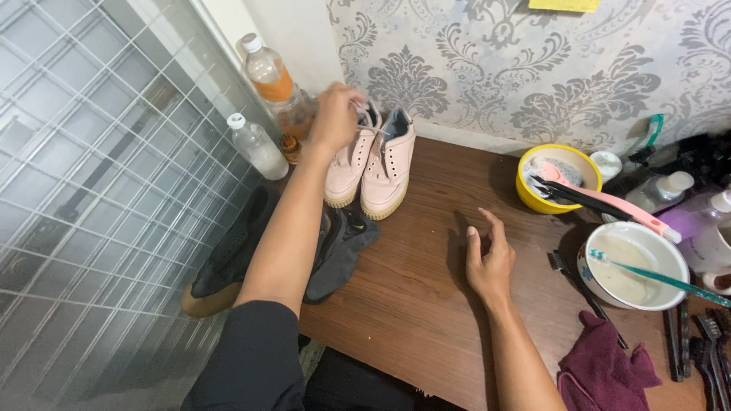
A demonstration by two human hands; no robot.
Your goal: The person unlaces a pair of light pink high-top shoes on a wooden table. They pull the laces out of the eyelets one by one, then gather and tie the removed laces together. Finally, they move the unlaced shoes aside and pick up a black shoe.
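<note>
Pair of pale pink laceless canvas shoes (371, 164) stands far-left on brown wooden table (411, 297). Left hand (335, 114) pinches a heel top. Right hand (487, 262) rests spread, empty. Brushes untouched in yellow bowl (533, 194); scrubbing apparently unstarted.

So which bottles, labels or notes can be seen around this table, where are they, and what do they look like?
Tall clear bottle: back left by the wall, white cap, orange label band.
Small clear bottle: in front of it, white cap, no label visible.
Yellow note: on the patterned wall, top edge, rectangular.
Lilac bottle: far right, white cap, beside a white bowl.
No screens.
</note>
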